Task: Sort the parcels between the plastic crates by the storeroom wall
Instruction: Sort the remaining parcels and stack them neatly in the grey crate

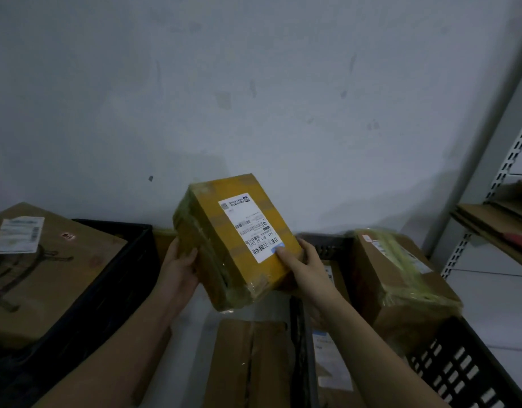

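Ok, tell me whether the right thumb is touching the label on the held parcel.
Touching. The head view shows the right hand's thumb pressed on the white label's lower corner.

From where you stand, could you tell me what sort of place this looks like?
Probably a parcel storeroom or small sorting area: black plastic crates hold labelled brown cardboard boxes, slotted metal shelving stands to the right, and both hands hold a yellow taped parcel with a shipping label.

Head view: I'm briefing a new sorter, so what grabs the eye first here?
A yellow taped parcel with a white label, held mid-frame by the left hand and right hand. Black crates flank it: the left crate holds a big brown box.
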Demonstrator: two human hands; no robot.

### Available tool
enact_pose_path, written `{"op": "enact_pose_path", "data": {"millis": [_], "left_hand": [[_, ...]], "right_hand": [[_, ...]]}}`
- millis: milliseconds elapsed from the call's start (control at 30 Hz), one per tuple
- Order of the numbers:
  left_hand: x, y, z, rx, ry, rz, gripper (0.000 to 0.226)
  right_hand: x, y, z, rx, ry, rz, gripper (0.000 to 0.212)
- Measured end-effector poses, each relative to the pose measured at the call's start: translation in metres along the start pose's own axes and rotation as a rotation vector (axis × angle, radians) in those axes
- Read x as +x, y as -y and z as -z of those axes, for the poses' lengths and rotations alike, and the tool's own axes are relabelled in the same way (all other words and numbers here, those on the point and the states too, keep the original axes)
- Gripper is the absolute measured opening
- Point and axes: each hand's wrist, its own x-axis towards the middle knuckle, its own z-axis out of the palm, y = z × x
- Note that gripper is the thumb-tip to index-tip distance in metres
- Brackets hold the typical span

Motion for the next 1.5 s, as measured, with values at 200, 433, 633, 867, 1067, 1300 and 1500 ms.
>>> {"op": "enact_pose_path", "data": {"millis": [200, 433, 633, 867, 1067, 1300, 1500], "left_hand": [[0.024, -0.011, -0.012, 0.113, 0.009, 0.034, 0.051], [0.060, -0.106, -0.045, 0.679, -0.082, -0.439, 0.029], [0.027, -0.102, -0.124, 1.545, 0.786, -0.204, 0.060], [0.016, -0.054, -0.129, 1.764, 0.738, -0.575, 0.067], [0.013, -0.050, -0.132, 1.408, 0.434, -0.600, 0.057], [0.009, -0.044, -0.164, 0.536, -0.038, -0.081, 0.009], [-0.004, -0.023, -0.184, 0.530, -0.018, -0.037, 0.004]], "right_hand": [[-0.001, 0.002, 0.009, -0.038, -0.118, 0.171, 0.065], [-0.009, 0.046, 0.039, -0.604, -0.171, 0.467, 0.053], [-0.010, 0.088, 0.030, -0.959, 0.038, 0.564, 0.056], [-0.023, 0.104, 0.040, -1.038, 0.000, 0.601, 0.056], [-0.038, 0.085, 0.036, -0.812, -0.451, 0.900, 0.051], [-0.051, 0.050, 0.036, -0.578, -0.328, 0.594, 0.088], [-0.058, 0.040, 0.049, -0.836, -0.430, 0.616, 0.085]]}}
